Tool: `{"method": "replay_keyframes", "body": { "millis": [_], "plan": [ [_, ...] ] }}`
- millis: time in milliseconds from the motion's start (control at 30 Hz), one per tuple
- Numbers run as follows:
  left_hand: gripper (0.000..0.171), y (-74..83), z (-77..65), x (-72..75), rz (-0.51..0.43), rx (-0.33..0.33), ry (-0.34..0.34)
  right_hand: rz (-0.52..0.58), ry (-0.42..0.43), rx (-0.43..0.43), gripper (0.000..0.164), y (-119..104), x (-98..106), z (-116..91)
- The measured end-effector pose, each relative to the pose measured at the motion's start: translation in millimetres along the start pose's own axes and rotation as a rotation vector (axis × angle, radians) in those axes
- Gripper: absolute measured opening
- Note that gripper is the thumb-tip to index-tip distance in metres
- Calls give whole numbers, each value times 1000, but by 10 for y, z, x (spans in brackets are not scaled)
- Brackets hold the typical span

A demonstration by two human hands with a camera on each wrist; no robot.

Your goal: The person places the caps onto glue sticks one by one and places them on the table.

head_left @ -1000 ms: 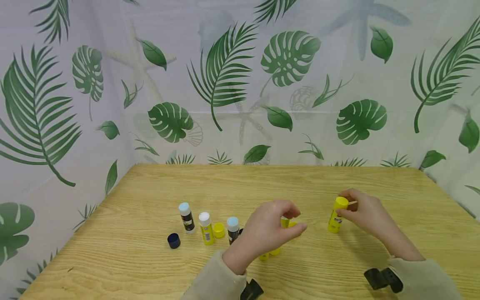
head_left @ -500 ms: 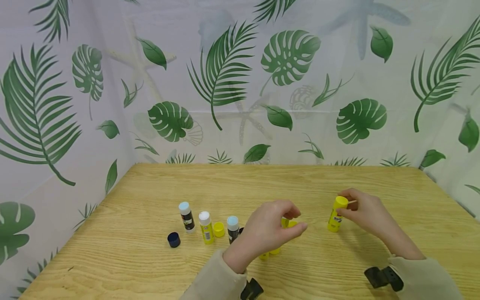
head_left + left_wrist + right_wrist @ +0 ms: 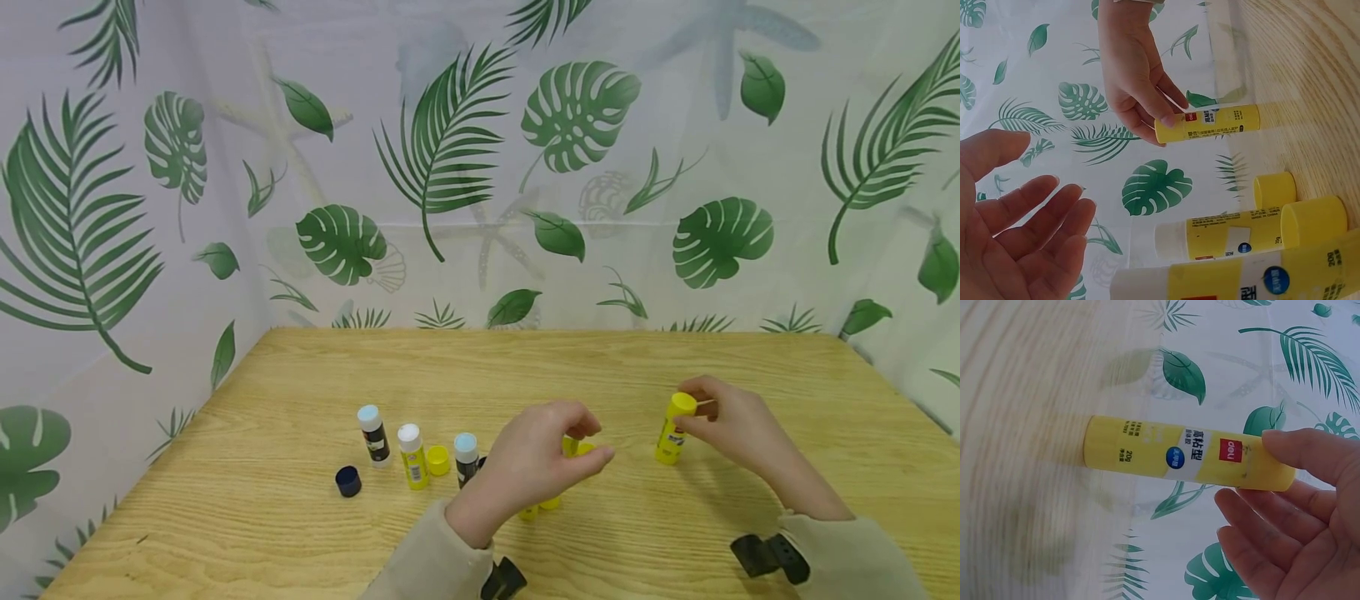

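At the right of the head view my right hand pinches the upper end of a capped yellow glue stick between thumb and fingers. The stick stands upright, its base seemingly on the table. In the right wrist view its label faces the camera. My left hand hovers at the middle with loosely bent fingers and holds nothing. Two uncapped yellow glue sticks with white tops, a nearer one and a farther one, stand beside it, each near a yellow cap. In the head view the left hand mostly hides them.
Left of my left hand stand a black glue stick, an uncapped yellow one and another black one. A dark cap and a yellow cap lie among them. A leaf-patterned curtain borders the wooden table.
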State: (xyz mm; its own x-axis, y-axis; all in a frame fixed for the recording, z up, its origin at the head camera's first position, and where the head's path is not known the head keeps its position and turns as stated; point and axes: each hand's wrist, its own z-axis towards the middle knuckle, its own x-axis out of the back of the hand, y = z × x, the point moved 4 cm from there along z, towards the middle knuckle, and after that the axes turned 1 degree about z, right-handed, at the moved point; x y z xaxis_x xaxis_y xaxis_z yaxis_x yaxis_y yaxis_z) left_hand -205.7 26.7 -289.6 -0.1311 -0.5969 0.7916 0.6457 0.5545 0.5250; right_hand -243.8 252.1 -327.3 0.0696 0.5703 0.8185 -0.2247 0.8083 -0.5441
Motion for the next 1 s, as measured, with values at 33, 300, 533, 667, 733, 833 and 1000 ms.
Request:
{"method": "replay_keyframes", "body": {
  "millis": [33, 300, 533, 667, 733, 833, 1000],
  "plan": [
    [23, 1, 0, 0, 1, 1, -1, 0, 2, 2, 42, -3, 10, -4],
    [23, 9, 2, 4, 14, 13, -6, -19, 23, 30, 43, -55, 69, -19],
    [23, 15, 2, 10, 38, 6, -1, -29, 49, 40, 45, -102, 146, -38],
    [23, 11, -1, 9, 46, 6, 1, -34, 77, 54, 44, -163, 223, -74],
    [23, 7, -2, 9, 50, 6, 3, -35, 90, 63, 43, -202, 263, -92],
    [23, 3, -4, 7, 53, 4, 7, -33, 101, 77, 41, -263, 310, -117],
    [23, -2, -3, 9, 55, -3, 10, -34, 116, 92, 41, -356, 340, -146]
  ]
}}
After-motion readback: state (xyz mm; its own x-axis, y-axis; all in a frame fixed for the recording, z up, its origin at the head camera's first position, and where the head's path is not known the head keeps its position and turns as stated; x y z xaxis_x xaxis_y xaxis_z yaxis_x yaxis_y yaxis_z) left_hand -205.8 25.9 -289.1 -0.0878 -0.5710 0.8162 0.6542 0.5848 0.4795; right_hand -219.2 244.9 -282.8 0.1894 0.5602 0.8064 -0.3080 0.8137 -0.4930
